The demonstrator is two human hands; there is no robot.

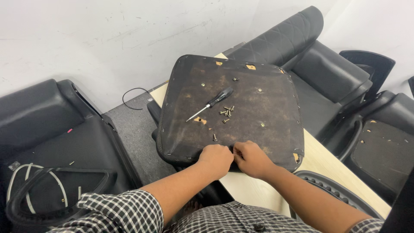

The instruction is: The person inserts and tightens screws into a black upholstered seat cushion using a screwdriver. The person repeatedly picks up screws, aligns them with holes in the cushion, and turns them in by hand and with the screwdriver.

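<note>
Our left hand (216, 159) and right hand (251, 159) sit curled together, knuckles touching, on the near edge of the seat base (241, 92). It lies upside down on the tabletop (321, 162). On it rest a screwdriver (211, 103) and loose screws (226, 113).

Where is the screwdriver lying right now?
In the head view, the screwdriver lies diagonally on the upturned seat base, left of centre, just left of the loose screws and beyond both hands.

Seat panel (241, 125) on the table (321, 162), screwdriver (211, 103) and screws (227, 113) near the panel's middle, both hands (235, 157) side by side at its near edge, chair parts (56, 142) left of the table.
</note>
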